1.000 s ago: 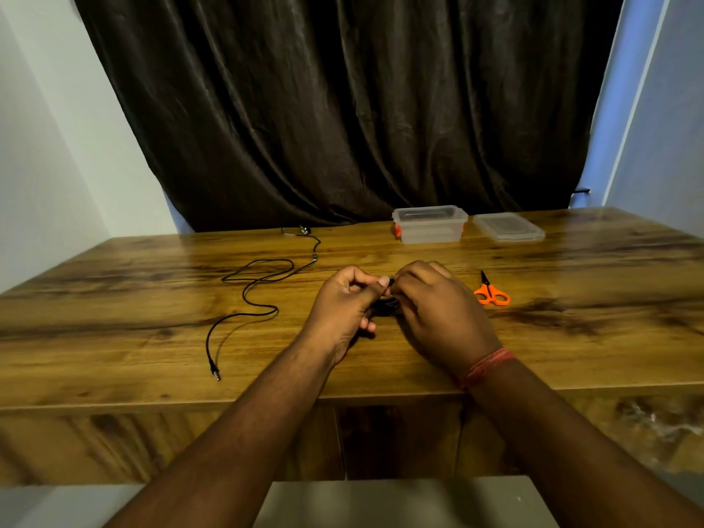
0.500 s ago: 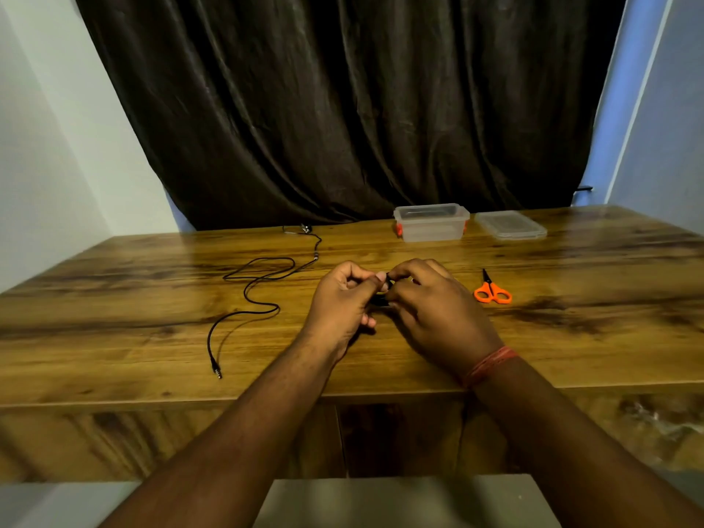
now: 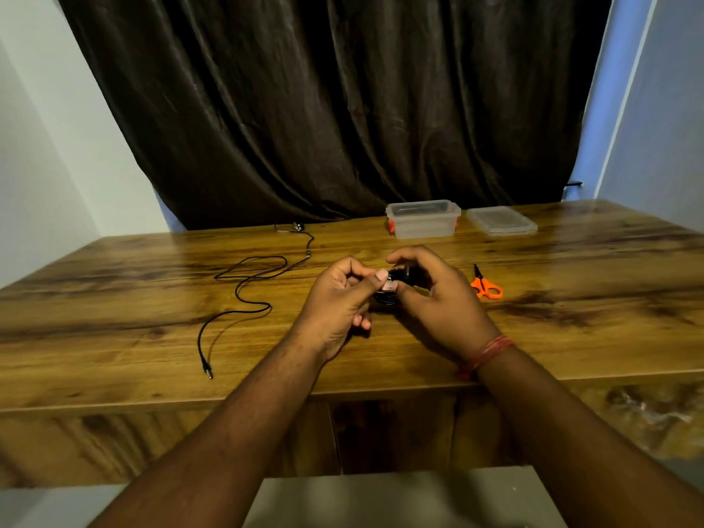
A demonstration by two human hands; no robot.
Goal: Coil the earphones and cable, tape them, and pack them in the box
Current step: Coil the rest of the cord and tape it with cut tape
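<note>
Dark curtain (image 3: 335, 108) behind a wooden table (image 3: 114, 329). Our right hand (image 3: 438, 299) grips a small black coiled cable (image 3: 400, 278); our left hand (image 3: 335, 295) pinches clear tape (image 3: 389, 286) against it. Earphones (image 3: 247, 291) lie uncoiled, left; the open box (image 3: 423, 219) waits beyond. Loosening either grip could unspring the coil.
</note>
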